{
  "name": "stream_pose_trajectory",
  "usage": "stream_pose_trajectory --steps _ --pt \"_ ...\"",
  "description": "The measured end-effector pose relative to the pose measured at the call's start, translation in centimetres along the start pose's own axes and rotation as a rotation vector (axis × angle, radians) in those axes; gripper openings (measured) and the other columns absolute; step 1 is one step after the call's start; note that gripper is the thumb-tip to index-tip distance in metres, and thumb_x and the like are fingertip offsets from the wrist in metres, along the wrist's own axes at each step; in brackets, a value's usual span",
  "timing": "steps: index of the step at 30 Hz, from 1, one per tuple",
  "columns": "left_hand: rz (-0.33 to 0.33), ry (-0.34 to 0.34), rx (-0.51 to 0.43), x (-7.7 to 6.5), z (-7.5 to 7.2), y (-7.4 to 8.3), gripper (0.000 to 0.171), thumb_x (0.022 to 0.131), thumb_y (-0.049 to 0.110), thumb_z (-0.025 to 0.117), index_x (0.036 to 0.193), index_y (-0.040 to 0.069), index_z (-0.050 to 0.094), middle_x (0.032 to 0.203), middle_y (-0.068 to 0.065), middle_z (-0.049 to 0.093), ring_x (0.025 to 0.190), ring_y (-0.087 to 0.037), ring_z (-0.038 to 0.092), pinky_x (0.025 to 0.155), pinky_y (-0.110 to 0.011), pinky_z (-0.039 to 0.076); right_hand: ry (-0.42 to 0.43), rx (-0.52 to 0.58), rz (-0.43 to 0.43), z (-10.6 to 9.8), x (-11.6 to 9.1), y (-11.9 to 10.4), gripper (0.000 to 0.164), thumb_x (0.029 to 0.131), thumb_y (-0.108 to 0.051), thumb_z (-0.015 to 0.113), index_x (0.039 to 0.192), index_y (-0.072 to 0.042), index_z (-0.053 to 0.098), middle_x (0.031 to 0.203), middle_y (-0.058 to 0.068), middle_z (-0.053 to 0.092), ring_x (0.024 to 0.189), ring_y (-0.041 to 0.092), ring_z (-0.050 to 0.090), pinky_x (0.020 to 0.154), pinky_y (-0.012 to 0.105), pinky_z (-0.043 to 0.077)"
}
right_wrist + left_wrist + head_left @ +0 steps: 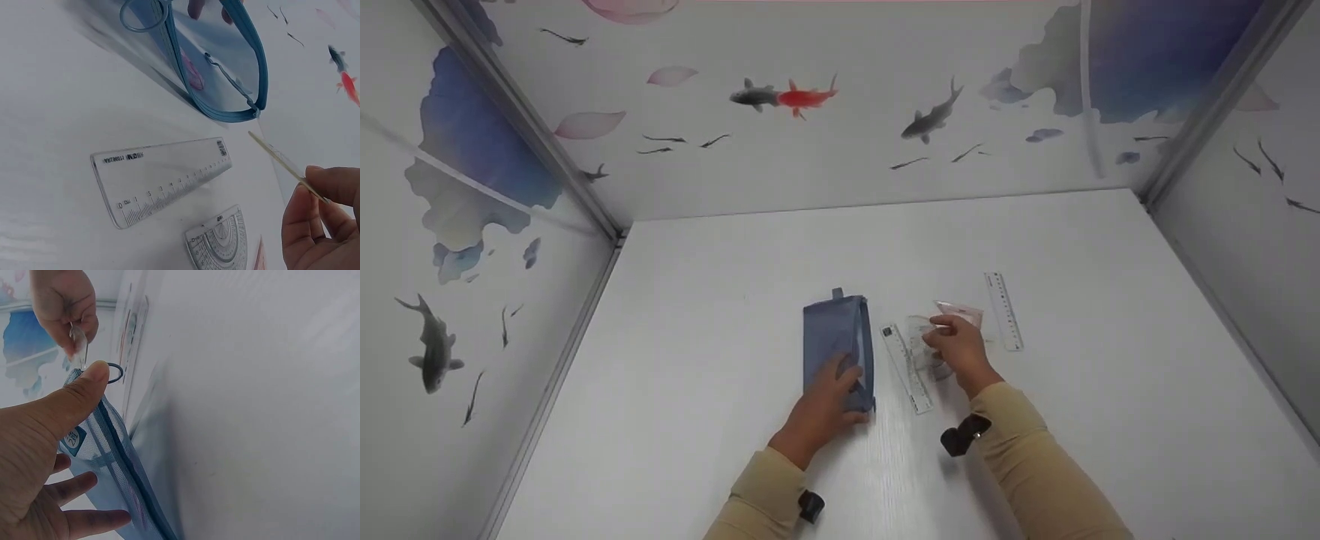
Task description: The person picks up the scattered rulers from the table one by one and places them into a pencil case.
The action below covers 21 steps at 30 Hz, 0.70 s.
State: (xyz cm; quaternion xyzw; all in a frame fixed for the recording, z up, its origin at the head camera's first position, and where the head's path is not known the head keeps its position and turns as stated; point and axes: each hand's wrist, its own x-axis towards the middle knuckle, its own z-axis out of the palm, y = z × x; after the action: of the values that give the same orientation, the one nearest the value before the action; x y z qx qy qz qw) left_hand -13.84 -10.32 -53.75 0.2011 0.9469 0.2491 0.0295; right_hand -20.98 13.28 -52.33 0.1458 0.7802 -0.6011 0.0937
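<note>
The soft blue mesh zip pouch (pixel 829 330) lies under the left hand (pixel 825 397), near the middle of the white worktop (pixel 697 337), its tabbed end toward the far edge and its mouth gaping on the side facing the right edge. That hand's thumb and fingers are spread apart against the pouch, the thumb at the end nearer the worktop's near edge. The right hand (pixel 960 349) pinches a thin clear plastic piece (pixel 281 160) between thumb and fingers, raised and seen nearly edge-on, its free end pointing at the pouch but apart from it. A clear straight plastic ruler (pixel 163 174) lies between pouch and right hand, with a clear plastic protractor (pixel 219 236) beside it. Both tan-sleeved forearms (pixel 1035 465) reach in from the near edge, slanting toward each other.
</note>
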Motion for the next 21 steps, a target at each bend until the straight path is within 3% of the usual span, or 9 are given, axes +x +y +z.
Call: stream_pose_trajectory --steps 21 --pt "0.006 0.001 0.009 0.3 0.1 0.1 0.070 0.076 0.028 0.081 0.135 0.013 0.048 0.150 -0.018 0.031 0.135 -0.038 0.036 0.094 -0.045 0.049 -0.008 0.092 -0.035 3.1 0.0 0.2 0.037 0.090 -0.002 0.061 0.127 0.004 0.055 0.108 0.018 0.062 0.092 0.021 0.060 0.076 0.030 0.051"
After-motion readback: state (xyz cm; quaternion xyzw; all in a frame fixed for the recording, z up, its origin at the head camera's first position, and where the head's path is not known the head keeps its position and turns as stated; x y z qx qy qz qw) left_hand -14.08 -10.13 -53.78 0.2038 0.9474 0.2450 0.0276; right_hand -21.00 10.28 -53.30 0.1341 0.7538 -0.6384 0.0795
